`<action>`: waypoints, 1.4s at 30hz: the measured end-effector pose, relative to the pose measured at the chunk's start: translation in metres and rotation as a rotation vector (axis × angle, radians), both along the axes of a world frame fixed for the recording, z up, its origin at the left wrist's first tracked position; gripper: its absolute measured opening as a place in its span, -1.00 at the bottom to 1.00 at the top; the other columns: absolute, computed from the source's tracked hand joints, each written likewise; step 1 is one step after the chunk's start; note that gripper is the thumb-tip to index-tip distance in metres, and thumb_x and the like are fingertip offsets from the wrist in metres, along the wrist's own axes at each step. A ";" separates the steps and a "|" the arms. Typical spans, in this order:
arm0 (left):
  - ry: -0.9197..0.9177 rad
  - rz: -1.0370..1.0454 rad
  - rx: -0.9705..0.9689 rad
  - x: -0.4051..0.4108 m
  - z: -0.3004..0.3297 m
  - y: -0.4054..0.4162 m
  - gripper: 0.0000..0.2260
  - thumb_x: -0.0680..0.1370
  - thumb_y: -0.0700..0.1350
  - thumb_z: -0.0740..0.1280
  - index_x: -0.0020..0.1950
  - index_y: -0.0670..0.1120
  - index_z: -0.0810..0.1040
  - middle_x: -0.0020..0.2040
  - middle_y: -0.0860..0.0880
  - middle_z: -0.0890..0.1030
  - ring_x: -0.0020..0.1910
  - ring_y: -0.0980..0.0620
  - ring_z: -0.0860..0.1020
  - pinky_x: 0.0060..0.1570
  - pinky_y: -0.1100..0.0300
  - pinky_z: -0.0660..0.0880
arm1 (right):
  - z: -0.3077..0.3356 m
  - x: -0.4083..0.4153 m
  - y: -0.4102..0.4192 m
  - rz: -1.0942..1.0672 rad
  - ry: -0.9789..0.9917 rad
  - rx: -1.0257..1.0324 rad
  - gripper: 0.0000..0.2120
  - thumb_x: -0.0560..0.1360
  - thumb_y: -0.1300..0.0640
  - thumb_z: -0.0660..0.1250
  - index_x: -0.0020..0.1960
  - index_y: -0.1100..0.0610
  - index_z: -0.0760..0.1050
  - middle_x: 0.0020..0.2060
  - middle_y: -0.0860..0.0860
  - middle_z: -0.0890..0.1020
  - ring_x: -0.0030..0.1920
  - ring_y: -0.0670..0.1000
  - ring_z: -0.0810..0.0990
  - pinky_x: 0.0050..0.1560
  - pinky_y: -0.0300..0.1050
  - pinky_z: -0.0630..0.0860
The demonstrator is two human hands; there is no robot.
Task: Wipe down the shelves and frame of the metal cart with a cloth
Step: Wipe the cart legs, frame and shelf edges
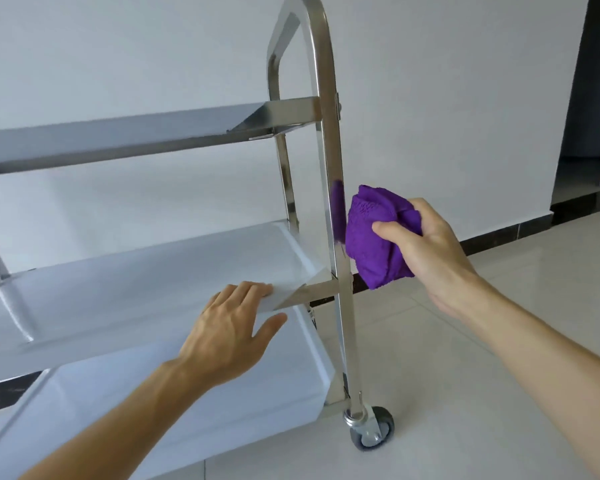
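A stainless steel cart [328, 133] with three shelves fills the left and middle of the view. My right hand [430, 251] grips a bunched purple cloth [374, 237] right beside the near upright post of the frame, between the top and middle shelves; the post mirrors the cloth. My left hand [229, 327] rests on the front rim of the middle shelf [153, 282] near its right corner, fingers over the edge and thumb below it.
The cart stands on a pale tiled floor [465, 393], with a grey caster wheel [373, 429] at its near right corner. A white wall [447, 98] lies behind. A dark doorway [589, 98] opens at the far right.
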State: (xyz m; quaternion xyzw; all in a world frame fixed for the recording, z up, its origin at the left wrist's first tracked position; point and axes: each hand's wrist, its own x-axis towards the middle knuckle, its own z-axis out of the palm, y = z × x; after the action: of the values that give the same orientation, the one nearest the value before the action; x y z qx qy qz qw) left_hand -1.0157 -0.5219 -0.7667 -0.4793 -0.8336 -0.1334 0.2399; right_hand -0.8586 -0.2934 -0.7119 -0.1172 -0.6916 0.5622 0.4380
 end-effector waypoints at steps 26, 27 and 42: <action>-0.783 0.018 0.888 0.161 0.070 0.002 -0.32 0.40 0.50 0.14 0.03 -0.08 0.58 -0.12 -0.19 0.62 -0.19 -0.04 0.57 0.15 -0.11 0.53 | -0.002 -0.012 -0.057 0.384 0.297 -0.136 -0.74 0.44 0.10 0.42 0.05 -0.20 0.54 -0.14 -0.27 0.64 -0.11 -0.24 0.62 -0.17 -0.35 0.53; -0.782 0.017 0.896 0.164 0.069 -0.007 -0.34 0.41 0.50 0.15 0.00 -0.06 0.59 -0.12 -0.21 0.60 -0.19 -0.05 0.55 0.12 -0.11 0.53 | 0.002 -0.014 -0.067 0.411 0.319 -0.127 -0.71 0.46 0.10 0.43 0.09 -0.23 0.54 -0.08 -0.26 0.65 -0.05 -0.23 0.63 -0.13 -0.36 0.55; -0.688 -0.018 1.203 0.220 0.075 -0.198 -0.55 0.39 0.40 0.19 0.03 0.11 0.56 -0.18 -0.11 0.58 -0.27 -0.16 0.57 -0.22 -0.11 0.45 | 0.103 0.013 -0.247 0.373 0.651 -0.047 -0.66 0.61 0.10 0.27 0.38 -0.06 0.43 0.21 -0.24 0.54 0.13 -0.31 0.52 -0.01 -0.46 0.47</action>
State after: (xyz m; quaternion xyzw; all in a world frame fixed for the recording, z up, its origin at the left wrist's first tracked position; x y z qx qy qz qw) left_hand -0.7961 -0.7196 -0.6917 -0.2002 -0.6396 -0.7187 0.1851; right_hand -0.8459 -0.5401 -0.6093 0.1854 -0.5127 0.6558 0.5222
